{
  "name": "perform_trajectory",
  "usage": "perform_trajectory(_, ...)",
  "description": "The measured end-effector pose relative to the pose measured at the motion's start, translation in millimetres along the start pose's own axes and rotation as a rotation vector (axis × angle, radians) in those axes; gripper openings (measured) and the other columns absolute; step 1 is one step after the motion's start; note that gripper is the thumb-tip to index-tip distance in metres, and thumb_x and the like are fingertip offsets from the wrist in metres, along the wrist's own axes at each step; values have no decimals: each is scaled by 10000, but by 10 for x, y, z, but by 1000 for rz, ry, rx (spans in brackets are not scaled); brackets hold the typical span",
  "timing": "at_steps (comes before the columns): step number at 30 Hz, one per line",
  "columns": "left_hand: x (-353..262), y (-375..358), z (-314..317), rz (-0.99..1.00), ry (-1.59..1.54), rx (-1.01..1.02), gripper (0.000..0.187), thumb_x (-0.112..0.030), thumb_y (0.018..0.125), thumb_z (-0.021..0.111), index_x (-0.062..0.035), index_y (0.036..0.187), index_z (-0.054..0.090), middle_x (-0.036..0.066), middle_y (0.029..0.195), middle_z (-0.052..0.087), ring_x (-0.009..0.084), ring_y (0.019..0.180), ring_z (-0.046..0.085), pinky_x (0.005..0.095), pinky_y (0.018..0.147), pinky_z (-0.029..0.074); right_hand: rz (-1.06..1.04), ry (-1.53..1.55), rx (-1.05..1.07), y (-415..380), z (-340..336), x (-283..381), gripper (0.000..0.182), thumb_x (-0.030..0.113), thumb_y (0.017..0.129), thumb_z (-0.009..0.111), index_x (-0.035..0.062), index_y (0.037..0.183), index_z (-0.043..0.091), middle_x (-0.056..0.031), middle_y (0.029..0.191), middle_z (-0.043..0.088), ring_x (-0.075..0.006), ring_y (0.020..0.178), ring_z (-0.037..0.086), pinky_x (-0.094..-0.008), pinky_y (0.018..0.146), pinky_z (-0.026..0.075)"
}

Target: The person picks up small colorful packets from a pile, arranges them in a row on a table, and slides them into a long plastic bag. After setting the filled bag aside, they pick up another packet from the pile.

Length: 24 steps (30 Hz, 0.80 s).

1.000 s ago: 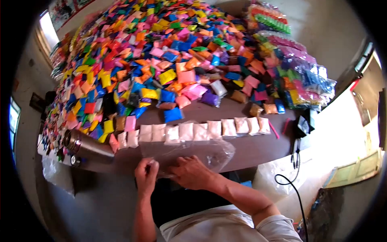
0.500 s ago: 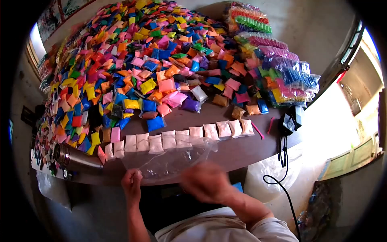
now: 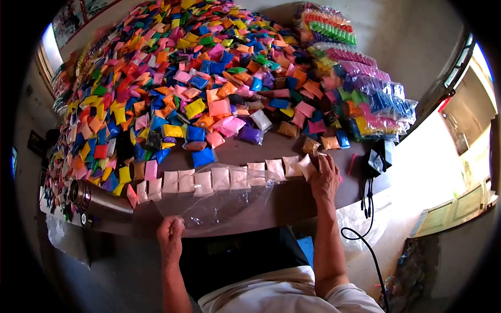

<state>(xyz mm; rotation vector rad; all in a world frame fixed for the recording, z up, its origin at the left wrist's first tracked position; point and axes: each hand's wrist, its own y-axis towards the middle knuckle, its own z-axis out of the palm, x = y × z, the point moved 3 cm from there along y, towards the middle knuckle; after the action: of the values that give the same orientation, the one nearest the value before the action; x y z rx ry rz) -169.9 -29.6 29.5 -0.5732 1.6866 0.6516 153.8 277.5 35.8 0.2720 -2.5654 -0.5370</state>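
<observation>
My left hand (image 3: 171, 230) is closed in a pinch on the near left corner of a clear plastic bag (image 3: 229, 208). The bag lies spread over the table's front edge and partly covers a row of pale pink packets (image 3: 203, 182). At the right end of that row, my right hand (image 3: 325, 180) has its fingers curled over a tilted pale pink packet (image 3: 307, 168). The fingers hide part of this end of the row. Through the bag's film, the middle packets still show.
A large heap of colourful packets (image 3: 172, 78) covers the back of the table (image 3: 292, 201). Bagged stacks of packets (image 3: 383, 99) stand at right. A steel flask (image 3: 99, 201) lies at the left front; a black device (image 3: 374, 161) with cables sits at the right edge.
My right hand has moved from above the bag's near right side, away and to the right, onto the row's end packets. The last packets have shifted. My left hand keeps its pinch.
</observation>
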Motion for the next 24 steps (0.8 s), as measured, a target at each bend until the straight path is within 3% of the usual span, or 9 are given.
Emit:
perform_trajectory(3,39,8,-8,27,10,9,226,-252,947,609,-28,920,603,-6,822,570,65,731,488,220,654,409,7,37,26,10,-19,-5,540,-10,761,574,134,1281,550,-118,1352,527,-322,1219,497,-458,1009,369)
perform_trajectory(5,66,6,-8,31,9,3,230,-255,946,612,-27,920,604,-8,821,570,63,728,486,222,649,409,28,50,-107,-15,-35,-41,483,-13,818,541,120,1282,561,-112,1298,573,-301,1157,548,-451,976,393)
perform_trajectory(9,122,-5,-34,17,7,-4,234,-258,942,624,-25,929,607,-10,823,573,60,731,487,224,646,411,-6,123,-156,-96,-103,-17,434,-1,865,522,98,1285,567,-117,1281,592,-304,1165,556,-436,984,405)
perform_trajectory(11,111,-4,-29,11,-2,-7,231,-253,941,627,-24,932,610,-11,825,573,59,733,486,223,648,411,-233,161,-169,-115,-128,103,414,5,882,518,78,1286,568,-138,1274,598,-312,1205,541,-427,1027,392)
perform_trajectory(12,101,-4,-22,6,-13,-10,227,-248,939,629,-22,934,612,-12,827,573,58,736,485,221,651,410,-234,161,-168,-114,-125,94,414,5,882,518,78,1286,568,-138,1274,598,-312,1205,541,-427,1027,392)
perform_trajectory(14,71,-15,-7,7,-20,-15,224,-245,940,629,-22,935,613,-14,825,570,57,734,481,219,651,408,-313,314,78,-114,-61,83,418,2,876,531,69,1286,569,-161,1309,569,-327,1258,501,-419,1076,359)
perform_trajectory(22,77,-11,-29,-16,56,-3,221,-236,945,623,-16,927,605,-10,818,561,59,732,468,218,653,401,-320,285,138,-58,-48,112,570,-4,755,599,72,1314,526,-174,1326,543,-360,1236,503,-427,1042,401)
perform_trajectory(24,21,5,13,26,-55,14,235,-244,947,623,-13,915,597,-10,814,556,58,726,462,217,648,394,-267,286,79,6,-25,103,545,22,763,616,67,1296,515,-189,1251,587,-372,1149,562,-418,963,461)
